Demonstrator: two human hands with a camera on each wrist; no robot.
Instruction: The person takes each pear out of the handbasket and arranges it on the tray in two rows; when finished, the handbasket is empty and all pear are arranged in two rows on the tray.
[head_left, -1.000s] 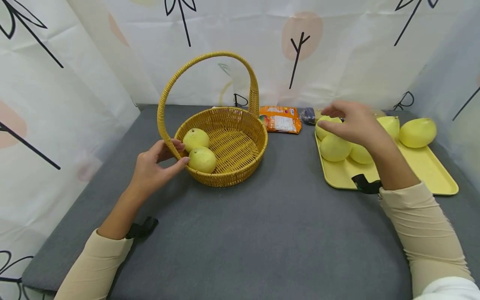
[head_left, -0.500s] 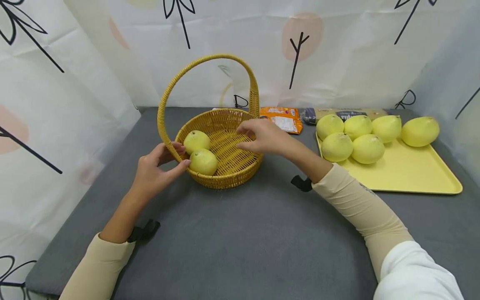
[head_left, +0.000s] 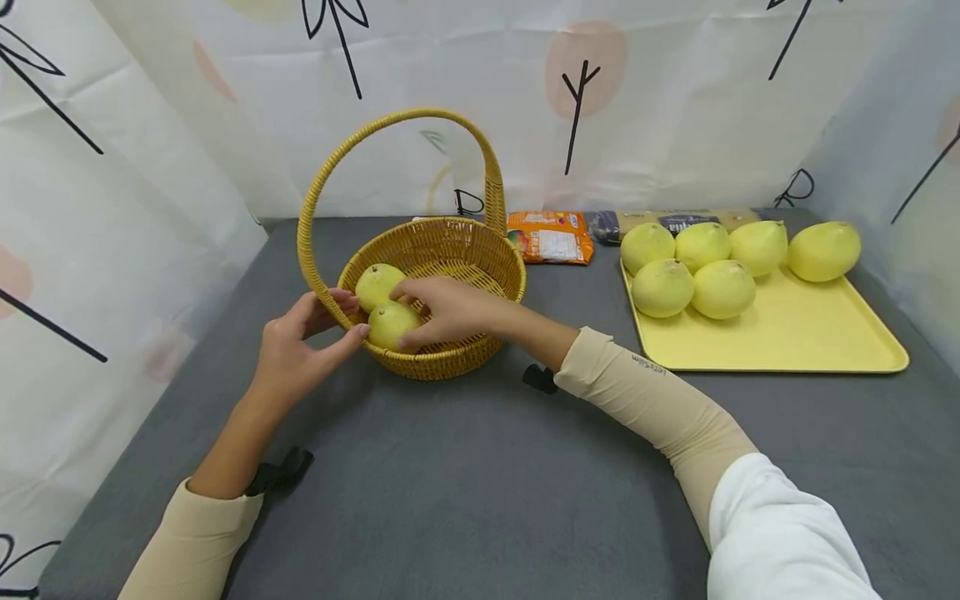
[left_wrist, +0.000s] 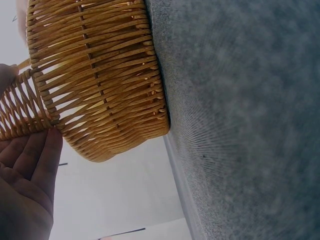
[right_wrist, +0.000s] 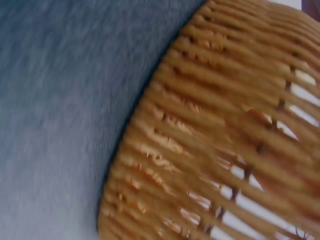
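Observation:
A yellow wicker basket (head_left: pixel 442 360) with a tall arched handle stands on the grey table. Two pale yellow-green pears lie in its left side: a rear pear (head_left: pixel 378 285) and a front pear (head_left: pixel 392 325). My left hand (head_left: pixel 300 342) grips the basket where the handle meets the left rim, thumb in front and fingers behind, as the left wrist view also shows. Reaching in over the right rim, my right hand (head_left: pixel 453 312) holds the front pear between thumb and fingers. In the right wrist view the basket's wall hides most of that hand.
A yellow tray (head_left: pixel 795 342) at the right bears several more pears (head_left: pixel 723 289), grouped along its left and back. Behind stand an orange packet (head_left: pixel 551 237) and a long beige packet (head_left: pixel 678 218) against the patterned curtain (head_left: pixel 675 108).
My right hand has swung left from above the tray, over the basket's right side, to the front pear inside. The left hand keeps its grip. The head view has shifted slightly.

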